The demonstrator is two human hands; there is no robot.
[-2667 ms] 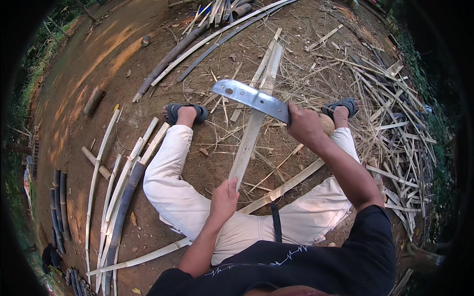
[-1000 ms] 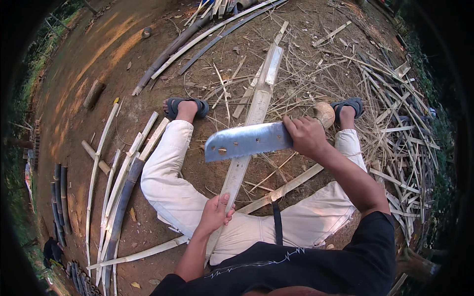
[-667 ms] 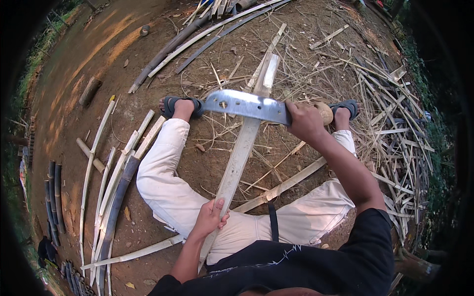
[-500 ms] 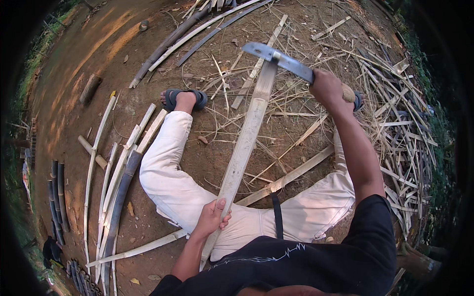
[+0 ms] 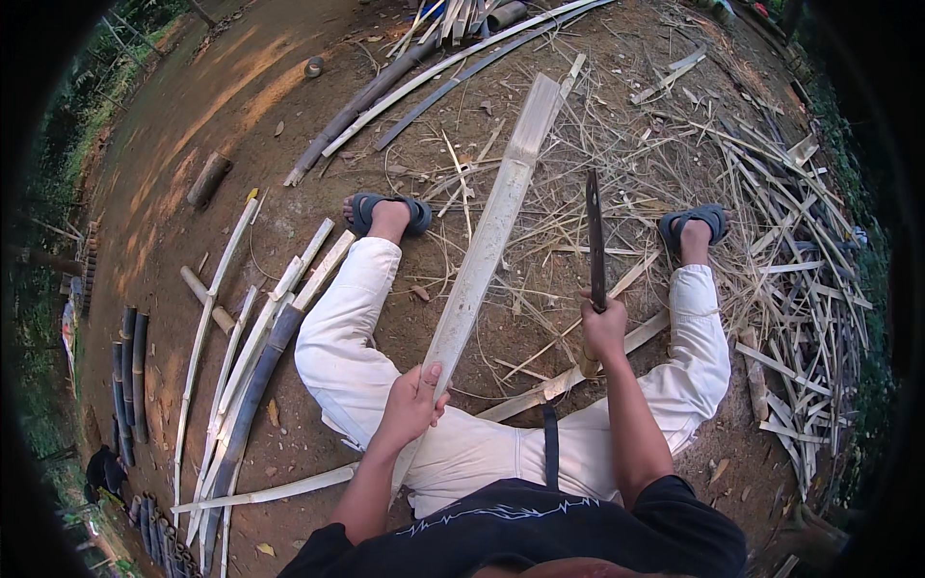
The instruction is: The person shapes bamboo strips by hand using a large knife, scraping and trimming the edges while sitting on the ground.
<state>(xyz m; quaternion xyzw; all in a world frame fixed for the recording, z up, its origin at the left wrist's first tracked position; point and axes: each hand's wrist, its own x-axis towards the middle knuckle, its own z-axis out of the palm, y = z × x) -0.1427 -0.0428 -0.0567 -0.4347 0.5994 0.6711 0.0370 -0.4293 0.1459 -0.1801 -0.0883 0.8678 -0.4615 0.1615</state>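
While the pale bamboo strip (image 5: 487, 255) slants from seven to one o'clock, looking light, stiff and likely splintery along its edges, the left grip (image 5: 412, 409) clamps it toward its near end, a sensible hold; at two o'clock the knife (image 5: 594, 236), clenched in the right grip (image 5: 604, 328), points to twelve, open room between blade and strip.

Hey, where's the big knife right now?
In the head view, the knife is in the right hand, to the right of the long bamboo strip.
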